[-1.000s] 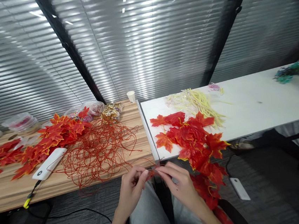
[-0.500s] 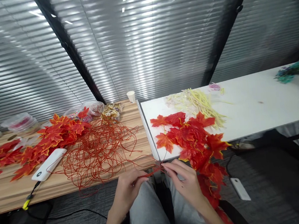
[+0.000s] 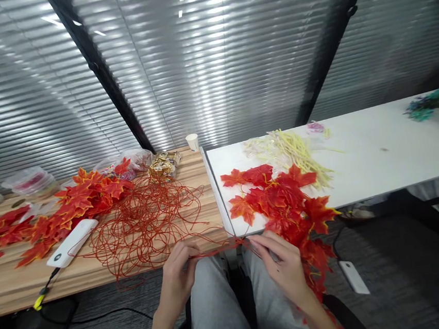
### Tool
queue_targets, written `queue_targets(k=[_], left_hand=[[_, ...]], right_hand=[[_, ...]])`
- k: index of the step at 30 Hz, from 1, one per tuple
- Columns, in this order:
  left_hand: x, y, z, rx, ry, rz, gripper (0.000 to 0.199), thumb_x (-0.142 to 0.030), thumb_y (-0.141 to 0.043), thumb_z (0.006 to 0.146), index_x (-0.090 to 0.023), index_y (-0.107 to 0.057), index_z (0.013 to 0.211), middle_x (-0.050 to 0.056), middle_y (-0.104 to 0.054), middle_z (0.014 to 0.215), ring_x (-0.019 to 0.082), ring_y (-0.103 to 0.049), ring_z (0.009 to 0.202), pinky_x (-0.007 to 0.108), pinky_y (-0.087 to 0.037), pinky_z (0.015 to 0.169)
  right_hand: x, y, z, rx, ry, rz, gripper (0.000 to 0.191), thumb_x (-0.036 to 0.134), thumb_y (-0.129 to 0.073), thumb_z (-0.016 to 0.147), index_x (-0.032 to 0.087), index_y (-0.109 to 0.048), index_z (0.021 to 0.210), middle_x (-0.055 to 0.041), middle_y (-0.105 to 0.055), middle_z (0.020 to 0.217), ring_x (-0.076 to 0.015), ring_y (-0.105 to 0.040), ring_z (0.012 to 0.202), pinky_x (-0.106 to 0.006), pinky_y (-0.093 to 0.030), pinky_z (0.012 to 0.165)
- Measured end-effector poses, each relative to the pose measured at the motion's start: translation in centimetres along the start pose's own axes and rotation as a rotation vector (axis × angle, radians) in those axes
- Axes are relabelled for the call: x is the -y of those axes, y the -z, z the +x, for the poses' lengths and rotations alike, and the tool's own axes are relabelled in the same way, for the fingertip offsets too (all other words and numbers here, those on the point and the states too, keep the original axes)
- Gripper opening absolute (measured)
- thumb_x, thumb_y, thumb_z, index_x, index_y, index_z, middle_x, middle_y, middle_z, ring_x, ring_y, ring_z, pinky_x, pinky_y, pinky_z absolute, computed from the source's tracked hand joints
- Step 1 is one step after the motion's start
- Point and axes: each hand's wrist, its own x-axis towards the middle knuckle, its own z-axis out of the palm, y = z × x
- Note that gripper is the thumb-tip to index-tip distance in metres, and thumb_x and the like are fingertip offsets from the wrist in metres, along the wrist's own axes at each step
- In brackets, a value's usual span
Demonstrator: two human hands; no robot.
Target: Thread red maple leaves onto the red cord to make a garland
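Both hands pinch a thin red cord, which runs nearly level between them above my lap. My left hand closes on it at the left, just off the wooden table's front edge. At the right, my right hand grips the cord close to what looks like a small knot. Beside that hand, a garland of red-orange artificial maple leaves lies on the white table and hangs down past its edge. The cord leads back to a loose red tangle of cord on the wooden table.
More maple leaves and a white power bank with a cable lie on the wooden table. Gold packets and a paper cup stand behind. Pale yellow strips lie on the white table.
My hands have drawn apart, left hand to the left and right hand to the right. The cord between them is now longer and straighter.
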Motion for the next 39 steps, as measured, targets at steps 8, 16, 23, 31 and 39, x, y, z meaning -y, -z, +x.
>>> queue_targets(k=[8,16,23,31,39], left_hand=[[2.1,2.2,-0.2,-0.162,-0.089,0.221,0.016,-0.009,-0.047,0.079,-0.02,-0.056,0.071,0.003,-0.063,0.075,0.016,-0.056,0.08,0.029,-0.045,0.075],[3.0,3.6,-1.0,-0.161,-0.087,0.331,0.019,-0.007,-0.044,0.078,-0.019,-0.057,0.072,0.004,-0.062,0.077,0.016,-0.056,0.078,0.03,-0.044,0.075],[4.1,3.8,-1.7,-0.222,-0.06,0.473,0.022,-0.004,-0.044,0.075,-0.02,-0.059,0.074,0.005,-0.06,0.085,0.018,-0.056,0.082,0.03,-0.042,0.073],[2.1,2.8,-1.8,0.061,0.035,0.085,0.014,-0.014,-0.045,0.081,-0.018,-0.057,0.074,0.004,-0.061,0.077,0.015,-0.058,0.076,0.023,-0.046,0.067],[1.5,1.4,-2.8,0.275,0.07,-0.075,0.042,-0.034,-0.063,0.075,-0.024,-0.054,0.114,0.011,-0.06,0.111,0.023,-0.057,0.099,0.034,-0.049,0.081]], right_hand=[[0.2,1.6,0.4,-0.083,-0.024,-0.017,0.018,0.011,-0.055,0.081,0.02,-0.07,0.088,-0.0042,-0.067,0.073,-0.0149,-0.062,0.066,-0.026,-0.052,0.061],[0.6,2.1,0.4,-0.067,-0.029,-0.007,0.017,0.013,-0.054,0.082,0.019,-0.07,0.087,-0.0041,-0.064,0.068,-0.014,-0.059,0.061,-0.025,-0.05,0.056],[0.8,1.9,0.1,-0.02,0.001,-0.003,0.018,0.012,-0.054,0.082,0.019,-0.07,0.087,-0.0046,-0.065,0.072,-0.0143,-0.06,0.064,-0.025,-0.051,0.058],[0.9,2.2,0.1,-0.005,-0.125,0.049,0.013,0.018,-0.056,0.082,0.019,-0.068,0.087,-0.0036,-0.065,0.072,-0.014,-0.06,0.061,-0.026,-0.051,0.059],[1.2,1.4,-0.8,0.104,-0.299,0.254,0.015,0.023,-0.056,0.083,0.019,-0.067,0.093,-0.0028,-0.063,0.072,-0.0115,-0.057,0.055,-0.022,-0.048,0.05]])
